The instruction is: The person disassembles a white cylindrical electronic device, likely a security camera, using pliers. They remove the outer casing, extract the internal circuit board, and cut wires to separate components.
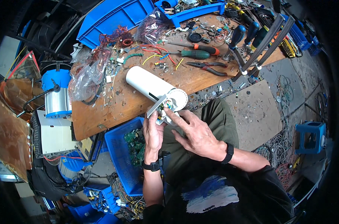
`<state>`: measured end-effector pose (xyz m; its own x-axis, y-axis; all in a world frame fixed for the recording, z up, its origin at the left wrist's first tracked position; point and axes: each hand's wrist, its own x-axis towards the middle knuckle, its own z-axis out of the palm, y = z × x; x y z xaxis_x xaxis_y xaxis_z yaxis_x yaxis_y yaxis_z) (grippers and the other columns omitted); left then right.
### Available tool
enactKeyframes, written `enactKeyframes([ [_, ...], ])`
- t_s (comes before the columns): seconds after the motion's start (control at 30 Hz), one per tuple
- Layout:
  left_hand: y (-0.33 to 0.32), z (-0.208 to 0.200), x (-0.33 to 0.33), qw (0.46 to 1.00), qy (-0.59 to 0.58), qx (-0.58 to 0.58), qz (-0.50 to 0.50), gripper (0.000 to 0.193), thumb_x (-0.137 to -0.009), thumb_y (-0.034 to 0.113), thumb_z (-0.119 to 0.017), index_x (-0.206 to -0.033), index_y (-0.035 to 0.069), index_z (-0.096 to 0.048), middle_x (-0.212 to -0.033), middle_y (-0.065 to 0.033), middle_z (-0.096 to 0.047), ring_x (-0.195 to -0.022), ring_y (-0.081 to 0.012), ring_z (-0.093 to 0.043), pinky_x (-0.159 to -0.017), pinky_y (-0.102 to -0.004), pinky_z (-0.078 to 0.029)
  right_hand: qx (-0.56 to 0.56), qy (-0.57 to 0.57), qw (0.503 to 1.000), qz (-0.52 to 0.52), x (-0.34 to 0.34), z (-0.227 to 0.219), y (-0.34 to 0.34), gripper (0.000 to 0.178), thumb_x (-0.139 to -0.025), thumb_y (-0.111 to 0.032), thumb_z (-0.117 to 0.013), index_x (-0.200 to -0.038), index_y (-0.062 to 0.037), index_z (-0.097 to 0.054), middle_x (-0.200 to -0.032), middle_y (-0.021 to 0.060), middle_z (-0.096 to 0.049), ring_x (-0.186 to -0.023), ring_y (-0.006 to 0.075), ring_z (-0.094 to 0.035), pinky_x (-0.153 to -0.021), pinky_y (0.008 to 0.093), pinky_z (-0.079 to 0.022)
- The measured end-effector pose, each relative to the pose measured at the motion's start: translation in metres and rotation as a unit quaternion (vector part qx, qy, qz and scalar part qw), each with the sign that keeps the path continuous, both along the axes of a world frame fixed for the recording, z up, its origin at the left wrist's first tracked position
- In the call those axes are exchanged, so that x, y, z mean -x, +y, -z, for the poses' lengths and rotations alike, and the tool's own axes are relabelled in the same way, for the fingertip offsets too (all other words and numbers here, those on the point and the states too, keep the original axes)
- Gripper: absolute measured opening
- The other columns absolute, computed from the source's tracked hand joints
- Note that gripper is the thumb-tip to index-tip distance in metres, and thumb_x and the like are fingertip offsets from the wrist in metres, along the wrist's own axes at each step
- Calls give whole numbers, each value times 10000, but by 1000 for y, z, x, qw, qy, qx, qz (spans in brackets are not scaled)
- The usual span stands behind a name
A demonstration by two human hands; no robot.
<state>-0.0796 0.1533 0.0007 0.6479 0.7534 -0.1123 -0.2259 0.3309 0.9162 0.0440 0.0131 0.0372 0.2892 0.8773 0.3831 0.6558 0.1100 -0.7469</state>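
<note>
A white cylindrical device [151,83] lies slanted across the table's near edge, its open end toward me. Coloured wires [167,105] show in that end, between a flat white plate and a round perforated cap [179,98]. My left hand [153,132] is closed around the end fitting from below and supports it. My right hand [197,134] has its index finger stretched onto the opening, touching at the wires. Its thumb stands apart below the fitting. Part of the end fitting is hidden by my fingers.
Pliers [207,67], a green-handled screwdriver [195,54] and wire scraps lie on the wooden table [91,123]. An upturned metal-legged stand [264,46] is at the right. Below the table edge, a blue crate [119,160] holds green circuit boards. Tangled cables [285,142] cover floor at right.
</note>
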Motion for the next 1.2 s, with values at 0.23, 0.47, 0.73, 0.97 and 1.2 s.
enactKeyframes([
  [0.23, -5, 5, -4, 1000, 5, -7, 12, 429, -1065, 251, -495, -1419, 9, -499, -1378, -118, -596, -1241, -201, -593, -1065, -385, -481, -32, 278, 959, 42, -3, 24, -6, 847, -837, -132, -825, -1508, -24, -320, -1118, 195, -625, -980, 293, -665, -871, 405, -559],
  [0.47, -7, 4, -5, 999, -11, 13, 42, 463, -1068, 275, -445, -1474, 53, -444, -1433, -131, -540, -1336, -233, -512, -1099, -468, -438, -47, 185, 980, 56, -13, 25, 3, 548, -795, -73, -822, -1246, -22, -515, -1036, 158, -588, -956, 304, -633, -811, 395, -536],
  [0.73, -44, -1, -7, 980, 68, -169, -76, 832, -965, 234, -706, -1559, 136, -131, -1465, -190, -349, -1330, -223, -422, -1086, -388, -409, -90, 14, 996, 19, -15, 23, 9, 445, -755, -44, -805, -1147, -42, -594, -1031, 158, -539, -962, 371, -582, -801, 446, -506],
  [0.97, -46, 3, -2, 995, 23, -54, -85, 871, -916, 72, -740, -1549, 141, -146, -1410, -148, -382, -1224, -215, -485, -1003, -385, -479, -72, -12, 997, -30, -26, 26, 4, 419, -770, -132, -829, -1119, -38, -617, -1048, 155, -562, -957, 355, -592, -812, 433, -513],
  [1.2, -32, 20, 16, 990, 48, -111, -72, 1060, -824, 51, -790, -1557, 181, -36, -1405, -180, -399, -1238, -259, -505, -1056, -439, -476, -41, -184, 969, 163, -112, 10, 3, 553, -821, -170, -796, -1297, -23, -558, -1284, 195, -557, -1197, 395, -551, -1023, 460, -473],
])
